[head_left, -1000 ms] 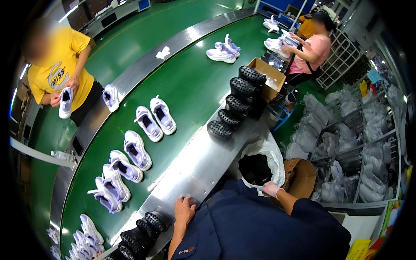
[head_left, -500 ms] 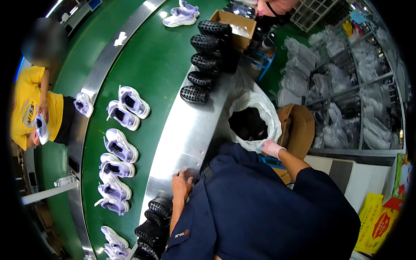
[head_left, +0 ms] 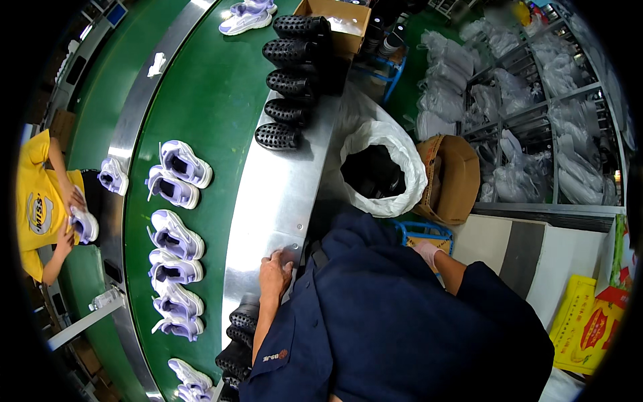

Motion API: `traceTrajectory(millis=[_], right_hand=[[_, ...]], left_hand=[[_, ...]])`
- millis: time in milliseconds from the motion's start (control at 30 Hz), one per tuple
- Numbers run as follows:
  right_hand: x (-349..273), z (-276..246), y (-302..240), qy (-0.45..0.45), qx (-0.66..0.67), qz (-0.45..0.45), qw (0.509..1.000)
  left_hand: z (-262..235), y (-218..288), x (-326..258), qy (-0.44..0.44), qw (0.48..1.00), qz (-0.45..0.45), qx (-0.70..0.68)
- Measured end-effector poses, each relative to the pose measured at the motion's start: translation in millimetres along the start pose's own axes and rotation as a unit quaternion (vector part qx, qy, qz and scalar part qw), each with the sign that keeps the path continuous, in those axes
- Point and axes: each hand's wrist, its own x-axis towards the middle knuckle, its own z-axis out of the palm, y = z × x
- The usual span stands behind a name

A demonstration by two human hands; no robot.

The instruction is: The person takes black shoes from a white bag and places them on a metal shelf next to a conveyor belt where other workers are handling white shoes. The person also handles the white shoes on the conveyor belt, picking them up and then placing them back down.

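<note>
My bare left hand [head_left: 273,276] rests on the metal ledge [head_left: 271,194] beside the conveyor, fingers apart and nothing in them. Just below it stands a row of black shoe-shaped forms dotted with holes [head_left: 245,321]. More such black forms [head_left: 289,84] line the ledge further away. In a thin pinkish glove, my right hand [head_left: 426,254] hangs low by a blue-framed stool [head_left: 429,234]. My dark blue shirt hides part of it, and its fingers cannot be made out. Close by is an open white sack [head_left: 418,177] with dark things inside.
White and lilac sneakers [head_left: 175,234] sit on the green conveyor [head_left: 221,127]. Across it, a person in yellow [head_left: 40,201] holds a sneaker. An open cardboard box [head_left: 462,177] stands beside the sack; a rack [head_left: 509,124] with plastic-wrapped items rises behind.
My right hand has left the white sack's rim and dropped back toward my body, near the stool. My left hand stays on the ledge. The view has shifted slightly.
</note>
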Motion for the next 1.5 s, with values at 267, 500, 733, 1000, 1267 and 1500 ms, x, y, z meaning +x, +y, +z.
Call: traceTrajectory(millis=[267,500,733,1000,1267,1500], right_hand=[[49,-32,7,0.143,-0.010,-0.011,0.990],[4,-256,-132,0.554,0.222,-0.180,0.782],[-84,-490,-398,0.508,0.055,-0.514,0.688],[131,-664,-631,0.467,-0.153,-0.281,0.824],[295,-734,-684,0.493,-0.120,-0.213,0.835],[334,-796,-716,0.497,-0.146,-0.206,0.830]], left_hand=[[-1,12,4,0.030,0.999,-0.010,-0.029],[-24,29,52,0.125,0.992,0.006,-0.023],[-24,51,103,0.137,0.987,-0.084,0.007],[-29,83,102,0.155,0.975,-0.156,-0.032],[-37,84,104,0.099,0.964,-0.231,-0.084],[-57,83,118,0.060,0.964,-0.243,-0.092]])
